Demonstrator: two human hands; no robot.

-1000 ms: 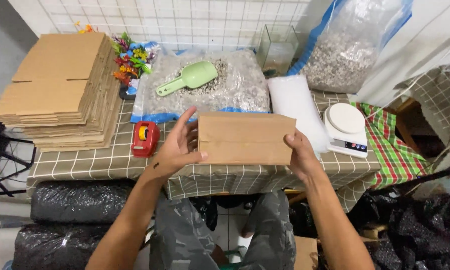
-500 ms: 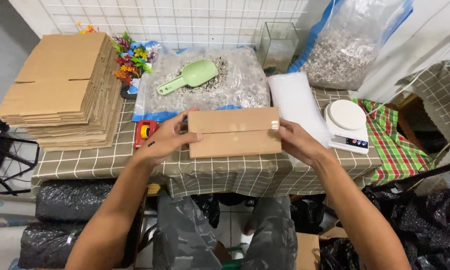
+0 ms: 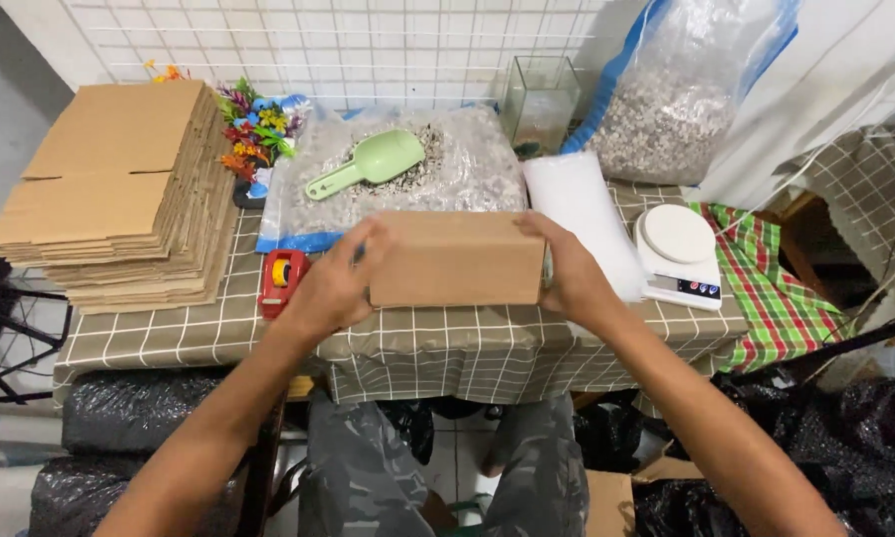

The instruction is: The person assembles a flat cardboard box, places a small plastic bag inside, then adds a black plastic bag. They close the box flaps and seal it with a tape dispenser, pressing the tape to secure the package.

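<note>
Both hands hold a brown box point(image 3: 457, 259) above the front of the bench point(image 3: 417, 343), which wears a checked cloth. The left hand point(image 3: 333, 288) presses against the box's left end, its grip clamped there with fingers spread over the edge. The right hand point(image 3: 572, 273) clamps the right end, thumb on top. The box sits level between them, its long side facing the camera.

Just left of the left hand lies a red tape dispenser point(image 3: 280, 281). Further left stands a stack of flat cartons point(image 3: 114, 199). Behind the box lies a clear bag of gravel point(image 3: 437, 174) with a green scoop point(image 3: 368, 164) on it. Right of the right hand a white roll point(image 3: 582, 214) lies beside a white scale point(image 3: 678, 244). A second gravel bag point(image 3: 676, 94) leans against the tiled wall.
</note>
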